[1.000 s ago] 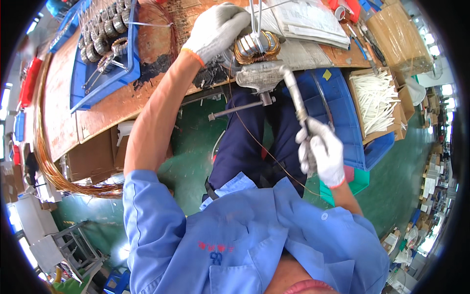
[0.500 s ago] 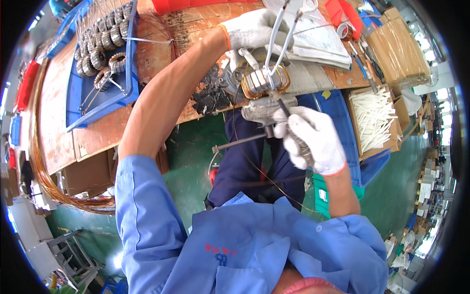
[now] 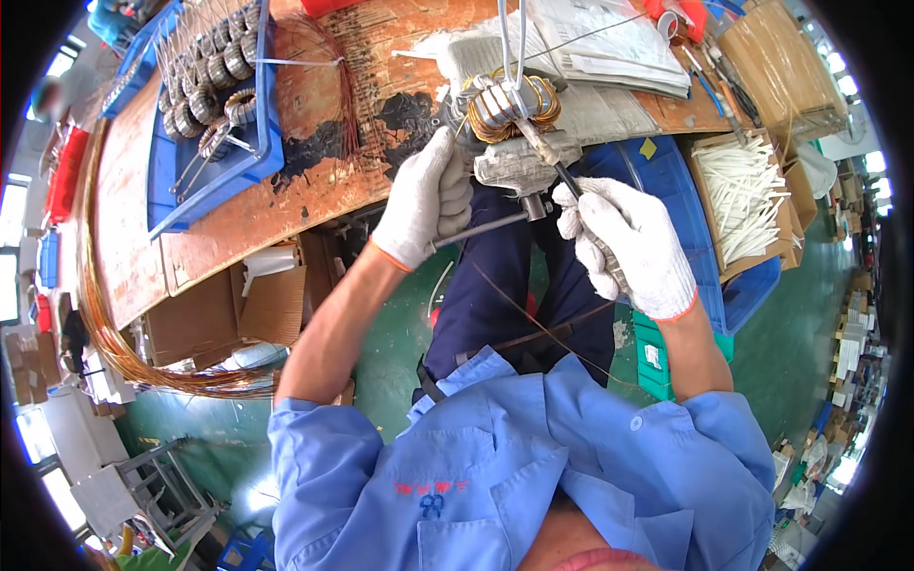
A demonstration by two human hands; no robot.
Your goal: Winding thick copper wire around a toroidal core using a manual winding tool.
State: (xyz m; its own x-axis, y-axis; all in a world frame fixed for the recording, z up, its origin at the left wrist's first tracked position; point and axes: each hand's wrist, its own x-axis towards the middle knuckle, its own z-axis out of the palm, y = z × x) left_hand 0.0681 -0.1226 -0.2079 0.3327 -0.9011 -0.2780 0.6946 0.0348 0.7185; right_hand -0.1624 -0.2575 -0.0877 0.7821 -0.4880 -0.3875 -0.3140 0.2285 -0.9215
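Observation:
A ring-shaped coil (image 3: pixel 514 107), wound with copper wire and banded with white, sits at the bench's front edge on the cloth-wrapped jaws of a vise (image 3: pixel 522 167). Two white-sleeved leads (image 3: pixel 512 38) rise from it. My gloved right hand (image 3: pixel 633 243) is closed round a hand tool with a dark shaft (image 3: pixel 568 181); its far end meets a pale sleeved lead (image 3: pixel 539 143) at the coil's near side. Left of the vise, my gloved left hand (image 3: pixel 424 198) has its fingers curled, close to the coil and above the vise's bar handle (image 3: pixel 481 231). What it grips is hidden.
A blue tray (image 3: pixel 271 152) of finished coils stands at left, beside thin copper wires (image 3: pixel 328 95). Papers (image 3: pixel 609 48) lie behind the coil. At right are a box of white sleeves (image 3: pixel 741 200), a blue bin (image 3: pixel 657 181) and several hand tools (image 3: pixel 714 90). A wire bundle (image 3: pixel 105 314) hangs at left.
My left hand has come down from behind the coil to the vise's left side, and its fingers are curled. My right hand keeps the tool, slightly farther right; the sleeved leads stand more upright.

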